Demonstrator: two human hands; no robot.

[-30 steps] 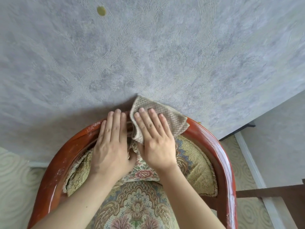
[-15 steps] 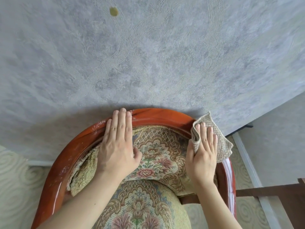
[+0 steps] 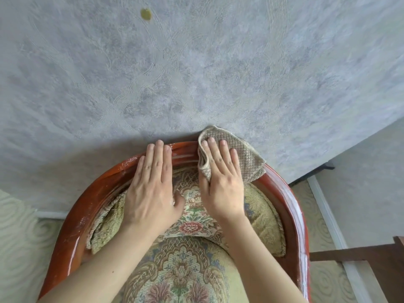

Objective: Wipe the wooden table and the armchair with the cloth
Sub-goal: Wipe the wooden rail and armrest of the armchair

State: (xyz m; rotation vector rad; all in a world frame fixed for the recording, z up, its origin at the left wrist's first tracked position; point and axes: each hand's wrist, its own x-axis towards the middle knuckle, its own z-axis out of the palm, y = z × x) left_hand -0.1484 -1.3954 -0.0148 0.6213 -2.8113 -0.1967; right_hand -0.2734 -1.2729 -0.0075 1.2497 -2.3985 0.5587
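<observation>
Forearms cut off by the bottom edge. Floral seat cushion [image 3: 179, 274] at 6 o'clock, partly hidden under both arms. Left hand [image 3: 152, 191] flat, fingers extended, gripping nothing, resting on back cushion [image 3: 192, 217] with fingertips on the wooden rail. Right hand [image 3: 220, 184] flat at 1 o'clock of the left, pressing cloth [image 3: 244, 158] onto the armchair [image 3: 282, 193] top rail; cloth partly hidden under palm. Grey patterned wall [image 3: 196, 73] beyond. Small greenish spot [image 3: 146, 14] at 12 o'clock, nature unclear. Dark wooden piece [image 3: 358, 254] at 4 o'clock, cut off by the frame edge.
</observation>
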